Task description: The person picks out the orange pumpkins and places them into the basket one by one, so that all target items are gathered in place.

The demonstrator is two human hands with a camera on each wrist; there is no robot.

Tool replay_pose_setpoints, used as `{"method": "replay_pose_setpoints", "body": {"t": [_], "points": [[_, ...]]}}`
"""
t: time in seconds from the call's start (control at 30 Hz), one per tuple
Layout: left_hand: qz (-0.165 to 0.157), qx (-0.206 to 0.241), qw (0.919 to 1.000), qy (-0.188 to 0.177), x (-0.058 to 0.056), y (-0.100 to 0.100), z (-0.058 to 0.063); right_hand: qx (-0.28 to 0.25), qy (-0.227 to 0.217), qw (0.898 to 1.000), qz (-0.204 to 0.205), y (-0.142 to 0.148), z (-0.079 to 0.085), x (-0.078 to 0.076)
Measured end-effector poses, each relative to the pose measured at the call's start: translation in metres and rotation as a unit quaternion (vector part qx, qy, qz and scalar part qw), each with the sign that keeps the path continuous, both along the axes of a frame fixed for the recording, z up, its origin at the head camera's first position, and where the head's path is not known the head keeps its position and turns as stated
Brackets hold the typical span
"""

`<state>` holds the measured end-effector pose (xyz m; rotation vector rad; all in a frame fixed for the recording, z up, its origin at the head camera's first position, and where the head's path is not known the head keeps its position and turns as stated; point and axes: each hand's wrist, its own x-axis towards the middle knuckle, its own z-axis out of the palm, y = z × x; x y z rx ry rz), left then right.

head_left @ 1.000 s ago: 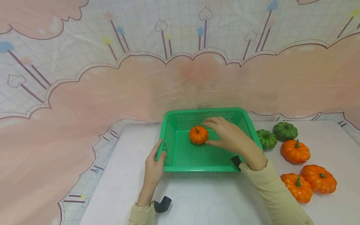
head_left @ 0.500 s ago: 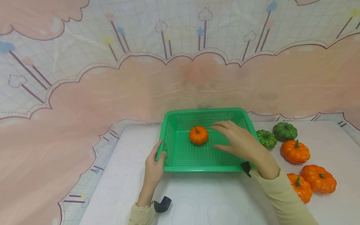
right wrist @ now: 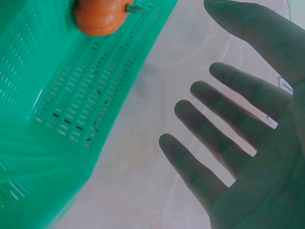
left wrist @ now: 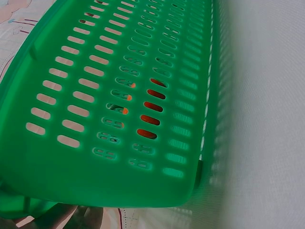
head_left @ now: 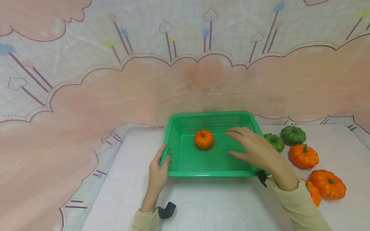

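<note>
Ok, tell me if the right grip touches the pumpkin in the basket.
Apart. The head view shows green basket floor between the right grip and the pumpkin.

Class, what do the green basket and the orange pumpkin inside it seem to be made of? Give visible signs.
Green basket: most likely moulded plastic, smooth with a slight sheen; its walls are pierced by regular rows of slots.
Orange pumpkin: glossy, with bright highlights on its skin; perhaps plastic or painted foam, though a real one cannot be ruled out.

Basket [head_left: 208, 173] looked smooth, glossy plastic. Pumpkins [head_left: 204, 140] looked glossy, bumpy. Sleeves [head_left: 300, 207] were matt, wrinkled cloth. Bench [head_left: 202, 205] looked smooth. Backdrop [head_left: 202, 85] looked creased, faintly shiny.
</note>
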<state>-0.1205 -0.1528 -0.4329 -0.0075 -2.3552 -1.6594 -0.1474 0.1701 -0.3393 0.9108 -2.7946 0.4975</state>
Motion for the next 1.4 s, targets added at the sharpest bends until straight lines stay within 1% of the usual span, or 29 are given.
{"method": "replay_pose_setpoints", "body": {"t": [0.3,0.53,0.83,1.0,1.17,1.4], "points": [[0.005,-0.001,1.0000,0.004,0.000,0.001,0.000,0.000,0.005,1.000,-0.006,0.007,-0.001,0.006],[0.006,0.000,1.0000,0.000,0.000,0.001,0.000,0.001,0.019,1.000,-0.010,0.014,-0.003,0.011],[0.006,0.003,1.0000,0.004,0.001,0.001,0.001,0.005,0.016,1.000,-0.025,0.025,-0.002,0.017],[0.010,0.003,0.9999,0.000,0.001,0.001,0.000,0.005,0.013,1.000,-0.025,0.030,-0.004,0.022],[0.005,0.001,1.0000,-0.008,0.001,0.002,0.000,0.006,0.032,0.999,-0.018,0.036,-0.007,0.026],[0.005,0.002,1.0000,-0.003,-0.001,0.002,0.001,0.003,0.051,0.999,-0.012,0.043,-0.012,0.030]]}}
